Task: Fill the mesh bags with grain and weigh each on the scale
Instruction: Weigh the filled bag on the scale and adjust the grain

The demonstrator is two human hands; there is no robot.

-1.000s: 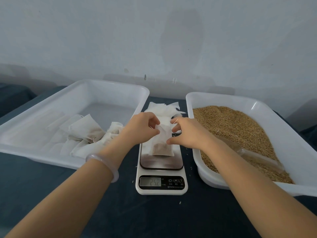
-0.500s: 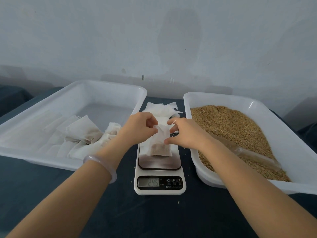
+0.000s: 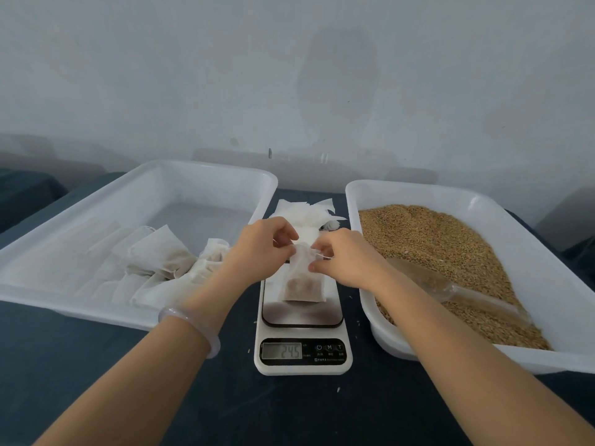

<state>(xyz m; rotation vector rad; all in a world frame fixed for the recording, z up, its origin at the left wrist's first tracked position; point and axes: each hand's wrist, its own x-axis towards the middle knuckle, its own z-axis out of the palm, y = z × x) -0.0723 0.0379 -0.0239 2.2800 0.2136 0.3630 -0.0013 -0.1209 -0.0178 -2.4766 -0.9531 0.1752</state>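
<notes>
The mesh bag (image 3: pixel 301 280) stands tilted on the platform of the scale (image 3: pixel 302 317). Its long axis runs away from the person. The grain-filled bottom rests on the platform at the near end, and the mouth points up and away.

Both hands hold the mouth. The left hand (image 3: pixel 260 246) has its fingers (image 3: pixel 286 251) curled and pinches the bag's top left edge. The right hand (image 3: pixel 346 259) pinches the top right edge with thumb and fingertips. The scale's display (image 3: pixel 281 350) reads 245.

The scale sits on a bench (image 3: pixel 96 365) covered in dark blue cloth, against a pale, stained wall (image 3: pixel 289 75). A few loose grains lie on the cloth beside the scale.

A white tray (image 3: pixel 161 170) on the left holds filled bags (image 3: pixel 161 252). Another white tray (image 3: pixel 418 193) on the right holds loose grain (image 3: pixel 434 239) and a clear scoop (image 3: pixel 457 289), partly hidden behind the right forearm. A pile of empty bags (image 3: pixel 306 209) lies behind the scale, between the trays. A pale bracelet (image 3: pixel 193 320) circles the left wrist.
</notes>
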